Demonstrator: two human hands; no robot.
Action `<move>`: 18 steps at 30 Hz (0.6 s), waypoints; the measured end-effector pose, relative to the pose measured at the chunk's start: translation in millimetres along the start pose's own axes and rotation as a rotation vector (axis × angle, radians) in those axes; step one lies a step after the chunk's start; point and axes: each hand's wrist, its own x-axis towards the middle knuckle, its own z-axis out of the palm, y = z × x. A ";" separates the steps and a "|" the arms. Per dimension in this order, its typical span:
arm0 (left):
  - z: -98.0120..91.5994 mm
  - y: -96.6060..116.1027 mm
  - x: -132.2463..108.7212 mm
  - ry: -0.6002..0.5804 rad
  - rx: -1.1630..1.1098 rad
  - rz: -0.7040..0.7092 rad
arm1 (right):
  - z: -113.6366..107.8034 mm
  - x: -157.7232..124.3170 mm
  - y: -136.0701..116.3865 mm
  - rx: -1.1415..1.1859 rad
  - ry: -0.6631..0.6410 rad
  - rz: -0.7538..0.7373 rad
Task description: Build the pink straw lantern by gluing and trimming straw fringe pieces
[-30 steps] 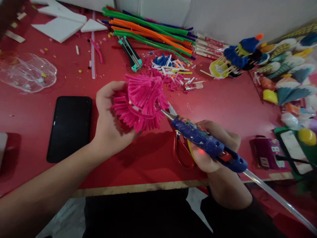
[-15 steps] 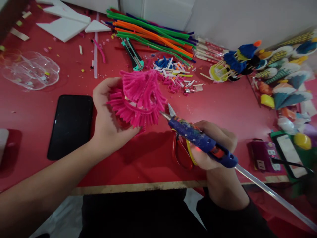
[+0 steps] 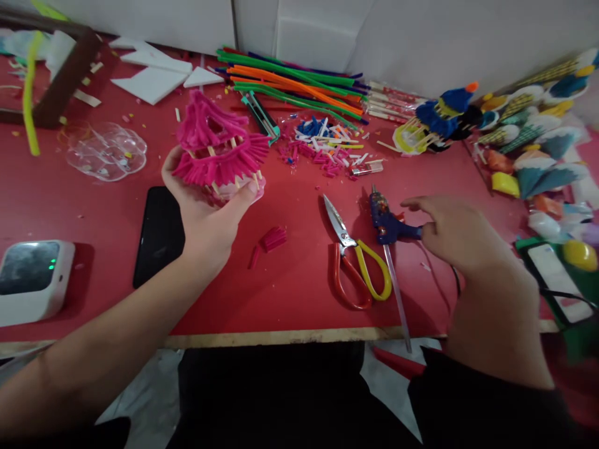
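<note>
Holding pink fuzzy model (image 3: 218, 140) btwn thumb + fingers of L hand (image 3: 201, 215). Parting thumb + index on R hand (image 3: 461, 234), right by glue gun (image 3: 384, 226) handle, can't tell if touching; w/ scissors (image 3: 345, 240) further L of R fingers.

"Where could a hand pass?"
"Near middle: the red table (image 3: 290, 293) lies bare between the left arm (image 3: 135, 324) and the scissors (image 3: 344, 237), with only pink scraps (image 3: 274, 238) on it."
"Going far from there?"
"Open between the pink model (image 3: 213, 137) and scissors, until the clippings (image 3: 322, 153). Behind those, pipe cleaners (image 3: 290, 81) bar the way."
"Right?"
"Tighter. The gap between scissors and glue gun (image 3: 384, 221) narrows nearward; the glue stick (image 3: 399, 299) juts past the near edge. The right hand (image 3: 461, 234) occupies the room beside the gun's handle."
"Left?"
"The left hand (image 3: 203, 218), gripping the model, blocks that side, partly covering the phone (image 3: 158, 240)."
</note>
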 end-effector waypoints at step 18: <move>-3.8 9.9 2.1 -0.048 0.023 -0.042 | 42.9 59.0 -171.0 0.219 -0.303 -0.589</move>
